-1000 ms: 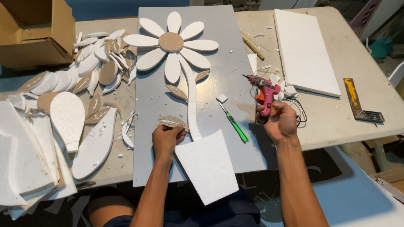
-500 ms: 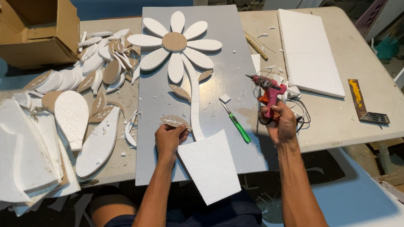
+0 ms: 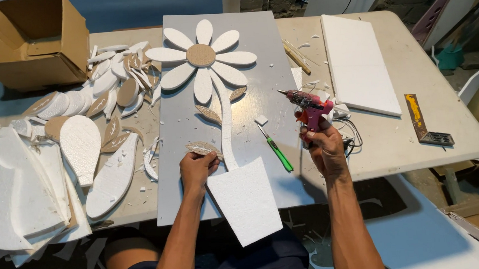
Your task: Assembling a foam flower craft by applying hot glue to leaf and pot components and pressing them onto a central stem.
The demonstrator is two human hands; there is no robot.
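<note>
I see left hand (image 3: 197, 168) pinching a leaf cutout (image 3: 203, 148) against the stem (image 3: 227, 131), right hand (image 3: 324, 151) fisted around glue gun (image 3: 308, 106) (nozzle over the grey board (image 3: 256, 54)).

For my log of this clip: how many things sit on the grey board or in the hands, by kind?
White foam flower petals: 9
Brown leaf cutouts: 3, one under the left hand
White foam stem: 1
White foam pot shape: 1
Green-handled craft knife: 1
Pink glue gun, in the right hand: 1
Total: 16
</note>
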